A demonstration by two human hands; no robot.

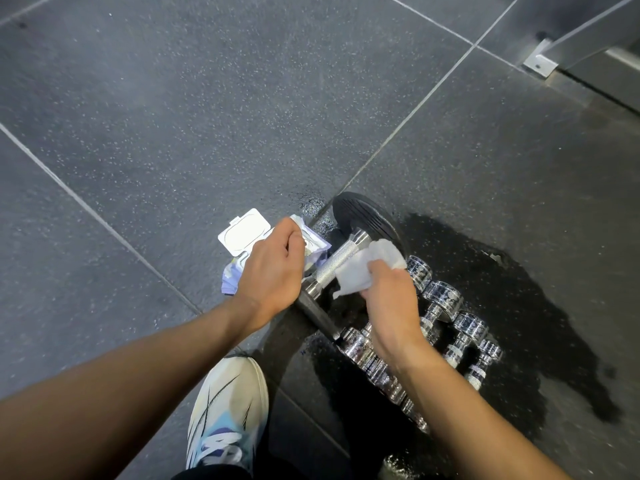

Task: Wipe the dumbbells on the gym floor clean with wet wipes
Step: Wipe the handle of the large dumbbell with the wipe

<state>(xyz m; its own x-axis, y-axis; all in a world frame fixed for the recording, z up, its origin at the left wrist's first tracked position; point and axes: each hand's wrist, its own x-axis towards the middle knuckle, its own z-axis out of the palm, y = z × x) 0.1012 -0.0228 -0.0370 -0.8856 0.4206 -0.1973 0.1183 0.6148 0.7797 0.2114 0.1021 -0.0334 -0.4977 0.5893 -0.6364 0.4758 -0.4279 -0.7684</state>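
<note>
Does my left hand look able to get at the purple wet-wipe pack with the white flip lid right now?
Probably yes. The left hand sits right over the purple wet-wipe pack, the white flip lid stands open, and nothing lies between them.

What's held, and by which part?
Right hand pinches a crumpled white wet wipe by its near edge, against the black dumbbell's knurled steel handle. Left hand curled over purple wipes pack; grip unclear.

Dim, even light; glare on chrome, wide-angle bending at the edges
</note>
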